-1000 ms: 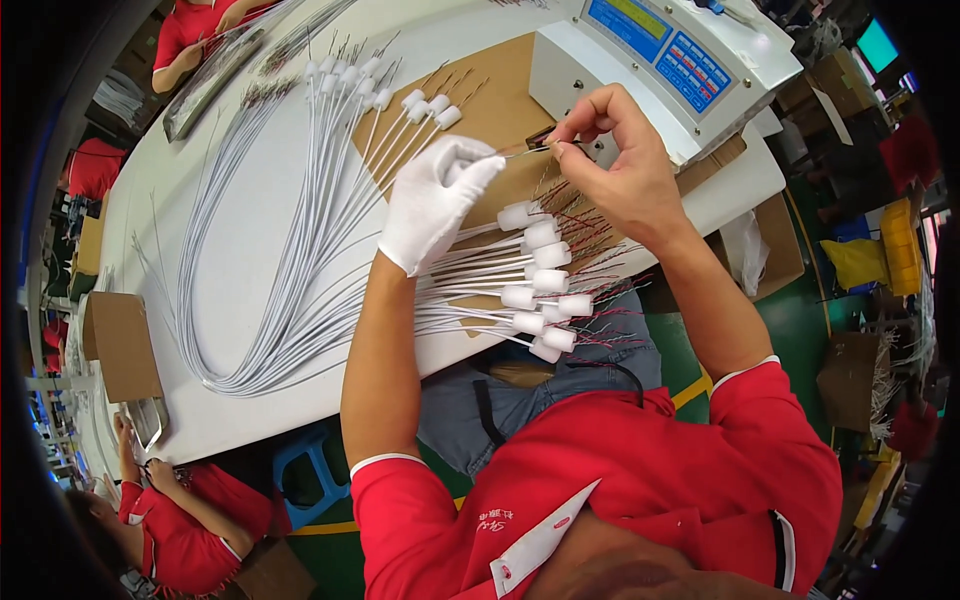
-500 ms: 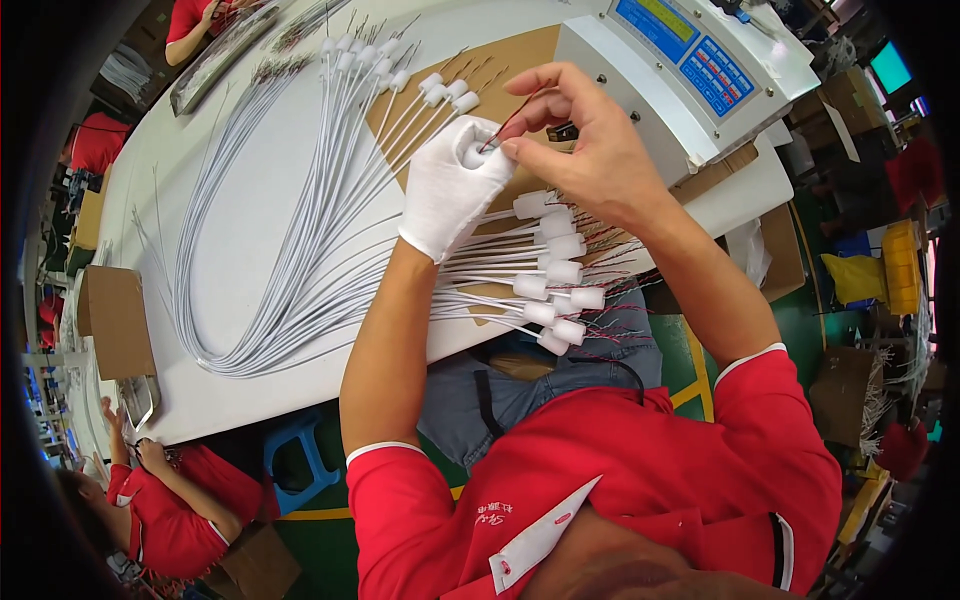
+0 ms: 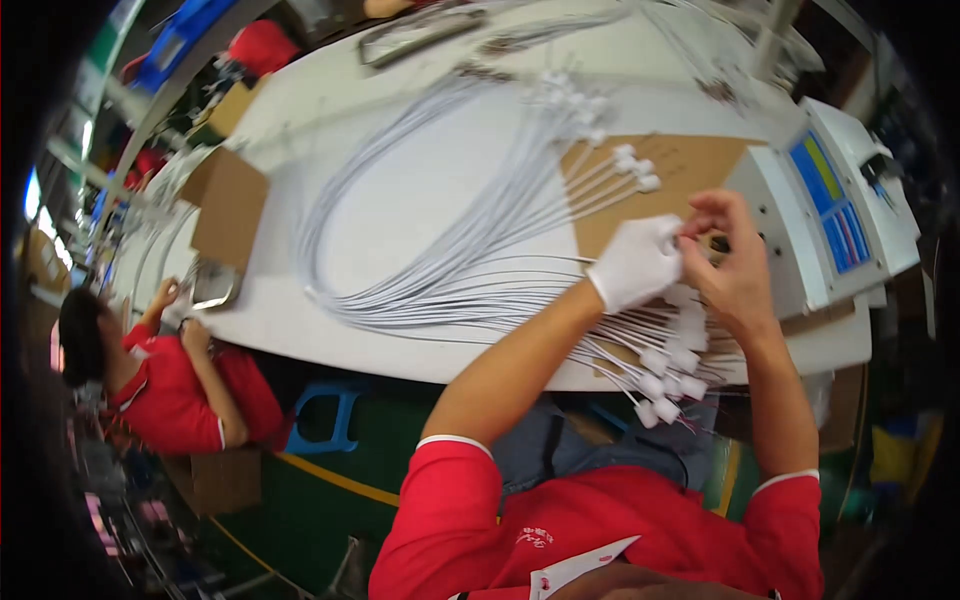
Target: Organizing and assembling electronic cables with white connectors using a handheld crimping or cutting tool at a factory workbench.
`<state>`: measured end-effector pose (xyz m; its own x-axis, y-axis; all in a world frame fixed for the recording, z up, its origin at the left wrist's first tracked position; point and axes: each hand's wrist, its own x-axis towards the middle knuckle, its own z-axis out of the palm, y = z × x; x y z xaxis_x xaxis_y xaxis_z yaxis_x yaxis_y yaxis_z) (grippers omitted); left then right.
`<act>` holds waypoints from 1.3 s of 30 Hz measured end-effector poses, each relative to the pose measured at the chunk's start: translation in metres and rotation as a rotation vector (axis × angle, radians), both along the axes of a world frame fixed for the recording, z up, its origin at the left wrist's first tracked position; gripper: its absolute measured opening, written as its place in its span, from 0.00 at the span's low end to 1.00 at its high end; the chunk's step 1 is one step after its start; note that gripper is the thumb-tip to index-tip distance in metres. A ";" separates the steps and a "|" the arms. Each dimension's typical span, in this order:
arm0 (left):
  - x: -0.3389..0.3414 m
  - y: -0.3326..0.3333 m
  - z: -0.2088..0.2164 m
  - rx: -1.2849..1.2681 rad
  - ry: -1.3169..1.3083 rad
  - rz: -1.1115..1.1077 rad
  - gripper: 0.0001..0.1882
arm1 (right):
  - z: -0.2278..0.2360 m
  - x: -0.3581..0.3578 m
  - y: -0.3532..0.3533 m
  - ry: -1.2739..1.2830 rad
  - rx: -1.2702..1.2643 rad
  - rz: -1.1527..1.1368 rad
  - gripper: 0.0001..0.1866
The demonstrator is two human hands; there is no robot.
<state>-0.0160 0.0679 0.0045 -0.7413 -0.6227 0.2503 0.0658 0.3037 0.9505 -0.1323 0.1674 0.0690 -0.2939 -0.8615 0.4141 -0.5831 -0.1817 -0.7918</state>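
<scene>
My left hand (image 3: pixel 640 266), in a white glove, is closed round the end of a white cable, mostly hidden inside the fist. Up against it, my bare right hand (image 3: pixel 736 268) pinches at thin wires coming out of that end; motion blur hides the detail. A looped bundle of white cables (image 3: pixel 440 280) lies on the table left of my hands. Below my hands, many cable ends carry white cylindrical plugs (image 3: pixel 655 385) with thin dark and red wires sticking out. More plugs (image 3: pixel 626 160) lie above my hands, over a brown cardboard sheet (image 3: pixel 700 158).
A grey machine with a blue keypad panel (image 3: pixel 830 205) stands right of my hands on the white table (image 3: pixel 400 170). At the table's left end is a cardboard box (image 3: pixel 228 210); a co-worker in red (image 3: pixel 190 390) sits there near a blue stool (image 3: pixel 325 415). A metal tray (image 3: pixel 420 38) lies at the back.
The whole view has swung left, so table, machine and hands appear farther right and lower. My two hands stay together at the cable end, the right fingers bent closer against the glove.
</scene>
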 end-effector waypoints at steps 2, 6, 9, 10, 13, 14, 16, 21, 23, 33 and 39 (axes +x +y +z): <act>0.002 0.001 0.006 0.012 0.015 -0.020 0.11 | 0.003 0.001 0.002 -0.013 -0.030 0.043 0.20; 0.003 -0.001 0.016 0.063 0.001 -0.035 0.11 | 0.000 -0.013 -0.001 -0.095 -0.122 0.024 0.21; 0.008 0.000 0.026 0.104 -0.041 -0.048 0.11 | -0.003 -0.024 -0.005 -0.150 -0.194 -0.003 0.22; 0.008 0.000 0.022 0.100 -0.044 -0.030 0.11 | -0.001 -0.026 -0.005 -0.164 -0.220 -0.021 0.22; 0.005 -0.001 0.003 -0.352 0.209 0.120 0.09 | 0.005 -0.045 -0.004 -0.194 -0.274 -0.080 0.19; 0.006 -0.002 0.001 -0.352 0.203 0.147 0.09 | 0.009 -0.054 -0.004 -0.207 -0.305 -0.140 0.15; 0.009 0.000 0.011 -0.566 0.184 0.222 0.07 | 0.020 -0.077 0.006 -0.046 -0.241 -0.114 0.15; 0.013 0.008 0.011 -0.811 0.018 0.212 0.05 | 0.031 -0.094 0.023 0.589 0.061 -0.088 0.13; 0.006 0.011 0.005 -0.691 0.048 0.186 0.05 | 0.036 -0.098 0.032 0.747 0.186 -0.102 0.13; -0.002 -0.003 0.000 -0.374 0.007 0.144 0.10 | 0.039 -0.109 0.010 1.201 0.275 0.011 0.18; -0.010 0.006 -0.001 -0.179 -0.104 0.171 0.08 | 0.021 -0.117 0.013 1.318 0.337 0.033 0.19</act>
